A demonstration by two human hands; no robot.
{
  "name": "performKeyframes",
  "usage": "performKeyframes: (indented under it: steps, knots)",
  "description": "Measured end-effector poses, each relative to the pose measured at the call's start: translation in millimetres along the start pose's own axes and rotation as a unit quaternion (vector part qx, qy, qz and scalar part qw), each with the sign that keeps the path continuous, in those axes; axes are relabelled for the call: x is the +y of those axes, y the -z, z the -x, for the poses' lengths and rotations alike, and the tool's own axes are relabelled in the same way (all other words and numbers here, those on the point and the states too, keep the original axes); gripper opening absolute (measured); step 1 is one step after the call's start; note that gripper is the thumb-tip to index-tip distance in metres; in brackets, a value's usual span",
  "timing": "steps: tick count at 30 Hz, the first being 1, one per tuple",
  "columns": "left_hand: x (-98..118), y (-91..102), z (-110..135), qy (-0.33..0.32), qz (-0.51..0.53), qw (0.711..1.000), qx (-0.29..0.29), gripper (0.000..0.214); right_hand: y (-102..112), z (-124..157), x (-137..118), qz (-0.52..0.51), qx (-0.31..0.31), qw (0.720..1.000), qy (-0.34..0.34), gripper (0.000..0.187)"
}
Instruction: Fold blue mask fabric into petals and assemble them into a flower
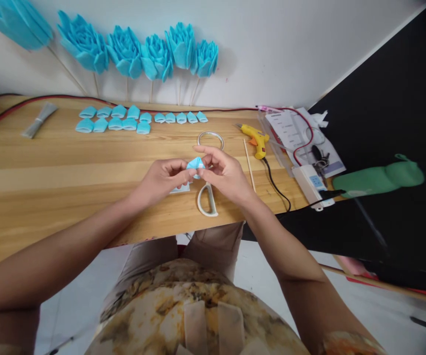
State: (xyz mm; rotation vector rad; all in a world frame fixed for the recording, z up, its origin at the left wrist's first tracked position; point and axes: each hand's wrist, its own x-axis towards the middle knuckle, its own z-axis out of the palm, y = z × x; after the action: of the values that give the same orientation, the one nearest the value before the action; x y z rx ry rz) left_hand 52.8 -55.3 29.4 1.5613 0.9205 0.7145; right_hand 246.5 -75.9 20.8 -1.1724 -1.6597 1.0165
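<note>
Between both hands, just above the table, is a small folded blue petal [195, 165] of soft sheet material. My left hand [166, 178] pinches its left side with thumb and fingers. From the other side my right hand [220, 172] grips the petal's edge, thumb against the front and the index finger raised. Beneath the hands, partly covered, lie some flat light-blue pieces [180, 189]. Scissors with a white handle [208, 201] lie below the petal, their blades hidden. A roll of tape [211, 133] sits just beyond the right hand.
Folded blue petals [118, 123] stand in rows at the back. Blue flowers [124, 52] on sticks lean against the wall. To the right are a yellow glue gun [255, 139], a thin stick [250, 165], papers [290, 130], a power strip [311, 183] and a green bottle [379, 178]. Wire strips [39, 120] lie left.
</note>
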Motion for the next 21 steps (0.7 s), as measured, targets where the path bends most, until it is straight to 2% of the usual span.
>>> performKeyframes:
  steps: [4,8,15,18,21]
  knots:
    - [-3.6,-0.7,-0.6,-0.008,-0.007,1.0,0.01,0.032,-2.2,-1.6,-0.2,-0.023,0.007,1.0,-0.013,0.045]
    - [-6.9,1.1,-2.7,-0.002,-0.002,1.0,0.019,0.03,4.8,-3.7,4.1,-0.021,0.026,0.999,-0.014,0.038]
    - [-9.0,7.6,-8.3,0.005,0.016,0.997,0.072,0.029,33.4,13.5,5.0,0.095,0.109,0.989,-0.016,0.032]
    - [-8.6,5.5,-7.9,0.004,0.016,0.998,0.063,0.031,32.7,22.1,2.4,0.117,0.093,0.988,-0.03,0.029]
    - [-8.4,2.3,-6.7,0.003,0.025,0.998,0.05,0.035,23.4,21.4,0.2,0.079,0.051,0.995,-0.027,0.031]
